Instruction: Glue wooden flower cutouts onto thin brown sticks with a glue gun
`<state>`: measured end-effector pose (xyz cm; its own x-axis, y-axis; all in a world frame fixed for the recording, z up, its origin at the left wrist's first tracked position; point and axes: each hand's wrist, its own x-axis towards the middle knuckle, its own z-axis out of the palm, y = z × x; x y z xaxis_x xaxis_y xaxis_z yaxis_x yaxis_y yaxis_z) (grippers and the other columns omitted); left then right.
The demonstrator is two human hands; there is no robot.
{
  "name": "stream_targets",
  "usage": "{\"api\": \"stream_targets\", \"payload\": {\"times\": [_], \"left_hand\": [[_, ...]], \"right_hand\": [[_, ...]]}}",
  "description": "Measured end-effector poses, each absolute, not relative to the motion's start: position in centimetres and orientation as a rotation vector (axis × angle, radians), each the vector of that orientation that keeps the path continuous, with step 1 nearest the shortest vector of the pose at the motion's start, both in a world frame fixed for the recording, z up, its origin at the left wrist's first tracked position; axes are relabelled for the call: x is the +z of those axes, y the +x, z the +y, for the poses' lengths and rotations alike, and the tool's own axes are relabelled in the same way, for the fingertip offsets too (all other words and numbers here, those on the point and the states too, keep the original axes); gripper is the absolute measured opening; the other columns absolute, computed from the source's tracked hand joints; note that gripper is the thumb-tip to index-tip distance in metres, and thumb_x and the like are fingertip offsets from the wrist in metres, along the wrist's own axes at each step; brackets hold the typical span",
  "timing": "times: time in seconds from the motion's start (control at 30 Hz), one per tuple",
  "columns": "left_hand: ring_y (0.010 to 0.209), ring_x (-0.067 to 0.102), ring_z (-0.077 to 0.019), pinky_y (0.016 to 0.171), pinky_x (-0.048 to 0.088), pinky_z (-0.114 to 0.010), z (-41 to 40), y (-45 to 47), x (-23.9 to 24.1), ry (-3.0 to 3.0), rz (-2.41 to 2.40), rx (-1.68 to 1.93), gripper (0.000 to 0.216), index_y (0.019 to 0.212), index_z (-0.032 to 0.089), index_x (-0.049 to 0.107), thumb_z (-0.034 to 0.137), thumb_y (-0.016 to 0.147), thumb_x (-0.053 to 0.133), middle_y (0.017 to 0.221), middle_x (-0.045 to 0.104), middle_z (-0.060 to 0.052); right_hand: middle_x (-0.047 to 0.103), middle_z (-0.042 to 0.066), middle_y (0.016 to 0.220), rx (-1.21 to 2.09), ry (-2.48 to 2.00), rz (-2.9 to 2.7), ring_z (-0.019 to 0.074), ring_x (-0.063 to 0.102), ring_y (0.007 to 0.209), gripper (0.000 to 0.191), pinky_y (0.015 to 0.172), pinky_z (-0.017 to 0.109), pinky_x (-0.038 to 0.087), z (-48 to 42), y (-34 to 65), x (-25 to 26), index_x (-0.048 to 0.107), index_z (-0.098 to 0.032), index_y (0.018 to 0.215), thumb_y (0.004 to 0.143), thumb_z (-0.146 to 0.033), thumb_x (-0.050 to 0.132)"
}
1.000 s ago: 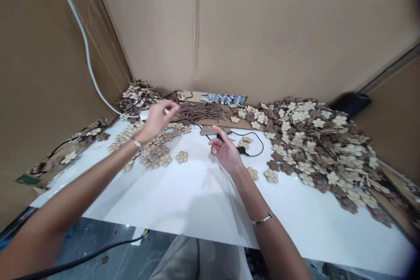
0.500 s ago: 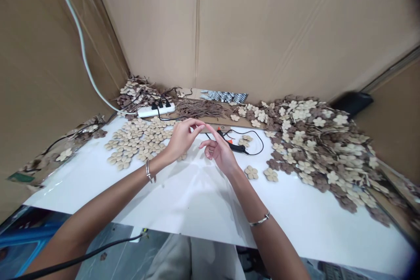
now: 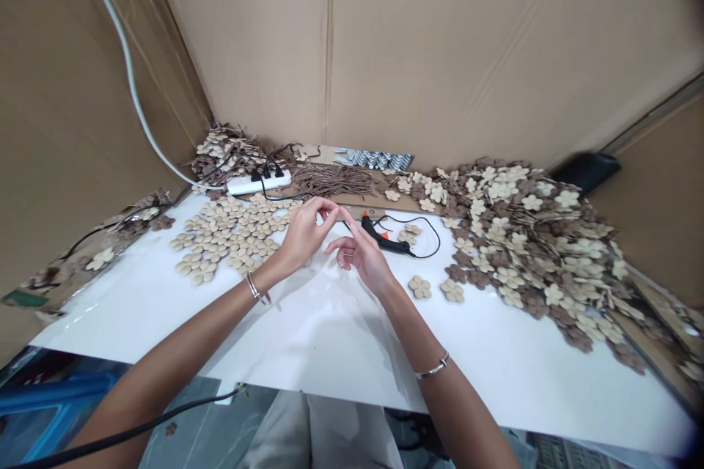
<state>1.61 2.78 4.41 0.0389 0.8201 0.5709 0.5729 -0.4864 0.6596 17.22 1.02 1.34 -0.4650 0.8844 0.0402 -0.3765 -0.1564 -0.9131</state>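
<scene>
Over the white table my left hand (image 3: 306, 233) is closed in a pinch, thumb against index finger. Anything held in that pinch is too small or hidden to make out. My right hand (image 3: 363, 253) meets its fingertips with a stretched index finger, while the other fingers are loosely bent and apart. Just behind my right hand lies a black hot glue gun (image 3: 391, 243) with an orange tip and trigger. Left of my left hand, many beige felt flowers (image 3: 220, 231) are spread flat. Two single beige flowers (image 3: 420, 287) lie to the right of my right wrist.
A large heap of beige and brown flowers (image 3: 517, 227) covers the right side. At the back are a white power strip (image 3: 258, 182), a bundle of brown cords (image 3: 333, 181) and grey-white striped pieces (image 3: 374, 160). Cardboard walls (image 3: 440, 51) enclose the table (image 3: 308, 352).
Both hands stay fingertip to fingertip, with only a slight shift of the right hand's fingers to the left. The whole view has moved a little.
</scene>
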Motion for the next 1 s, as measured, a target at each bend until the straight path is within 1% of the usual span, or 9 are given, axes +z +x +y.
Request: {"api": "stream_targets", "payload": {"times": [0.13, 0.23, 0.33, 0.4, 0.47, 0.57, 0.67, 0.83, 1.0], "left_hand": [[0.067, 0.056, -0.0123, 0.064, 0.043, -0.024, 2.9, 1.1, 3.6, 1.825, 1.365, 1.443, 0.021, 0.087, 0.016, 0.067, 0.036, 0.087, 0.061, 0.082, 0.069, -0.004], [0.068, 0.057, -0.0127, 0.063, 0.044, -0.024, 3.2, 0.7, 2.8, 1.689, 1.298, 1.426, 0.026, 0.088, 0.015, 0.068, 0.04, 0.084, 0.063, 0.084, 0.069, -0.005], [0.072, 0.059, -0.0138, 0.066, 0.045, -0.025, 3.4, 0.2, 2.2, 1.582, 1.231, 1.395, 0.03, 0.088, 0.014, 0.068, 0.043, 0.081, 0.066, 0.086, 0.069, -0.006], [0.074, 0.06, -0.0146, 0.069, 0.046, -0.026, 3.5, -0.1, 1.9, 1.54, 1.201, 1.37, 0.03, 0.087, 0.014, 0.068, 0.044, 0.081, 0.066, 0.086, 0.069, -0.006], [0.075, 0.06, -0.0147, 0.072, 0.046, -0.026, 3.4, -0.4, 1.6, 1.521, 1.184, 1.344, 0.03, 0.086, 0.014, 0.069, 0.044, 0.081, 0.065, 0.086, 0.07, -0.006], [0.076, 0.059, -0.0144, 0.072, 0.046, -0.026, 3.3, -0.6, 1.1, 1.482, 1.183, 1.309, 0.031, 0.087, 0.015, 0.068, 0.045, 0.082, 0.064, 0.089, 0.07, -0.006], [0.07, 0.057, -0.0132, 0.064, 0.043, -0.024, 3.0, -0.6, 0.5, 1.451, 1.237, 1.306, 0.031, 0.082, 0.016, 0.065, 0.045, 0.076, 0.071, 0.081, 0.067, -0.004], [0.062, 0.051, -0.012, 0.06, 0.04, -0.024, 2.8, -0.3, -0.3, 1.543, 1.3, 1.343, 0.027, 0.074, 0.016, 0.063, 0.043, 0.077, 0.07, 0.072, 0.063, -0.001], [0.065, 0.055, -0.0142, 0.062, 0.042, -0.026, 2.7, -0.3, -0.9, 1.565, 1.304, 1.297, 0.027, 0.076, 0.017, 0.066, 0.043, 0.08, 0.065, 0.071, 0.066, -0.002]], "right_hand": [[0.071, 0.004, 0.08, 1.759, -0.677, -1.185, 0.0117, 0.053, 0.051, 0.064, 0.046, 0.022, 0.035, 1.1, 17.4, 1.6, 0.039, -0.027, 0.147, 0.09, -0.055, 0.049], [0.07, 0.004, 0.082, 1.613, -0.783, -1.241, 0.0125, 0.052, 0.053, 0.061, 0.047, 0.024, 0.035, 1.7, 18.3, 1.9, 0.043, -0.027, 0.144, 0.09, -0.055, 0.046], [0.069, 0.005, 0.086, 1.175, -1.123, -1.377, 0.0154, 0.054, 0.062, 0.046, 0.053, 0.026, 0.038, 2.8, 20.2, 1.7, 0.057, -0.022, 0.128, 0.088, -0.044, 0.049], [0.068, 0.006, 0.089, 0.763, -1.414, -1.544, 0.0198, 0.056, 0.078, 0.034, 0.067, 0.031, 0.043, 3.4, 21.6, 1.3, 0.065, -0.02, 0.114, 0.086, -0.027, 0.047], [0.066, 0.009, 0.102, 0.413, -1.644, -1.767, 0.0255, 0.053, 0.097, 0.038, 0.081, 0.037, 0.042, 3.7, 22.6, 0.9, 0.068, -0.021, 0.111, 0.081, -0.014, 0.045], [0.06, 0.012, 0.118, 0.129, -1.869, -2.017, 0.0307, 0.045, 0.109, 0.056, 0.09, 0.043, 0.037, 3.6, 23.1, 0.4, 0.061, -0.023, 0.126, 0.075, -0.006, 0.046], [0.056, 0.013, 0.125, -0.012, -1.961, -2.144, 0.0329, 0.041, 0.111, 0.064, 0.092, 0.047, 0.033, 3.4, 22.9, 0.0, 0.054, -0.024, 0.134, 0.073, -0.007, 0.05], [0.052, 0.013, 0.128, -0.121, -1.991, -2.223, 0.0326, 0.041, 0.114, 0.055, 0.094, 0.048, 0.03, 3.6, 23.0, -0.6, 0.06, -0.023, 0.126, 0.074, -0.009, 0.051], [0.062, 0.014, 0.113, -0.078, -2.013, -2.185, 0.0316, 0.048, 0.109, 0.048, 0.095, 0.048, 0.029, 3.9, 23.4, -0.7, 0.061, -0.021, 0.119, 0.074, -0.008, 0.05]]}}
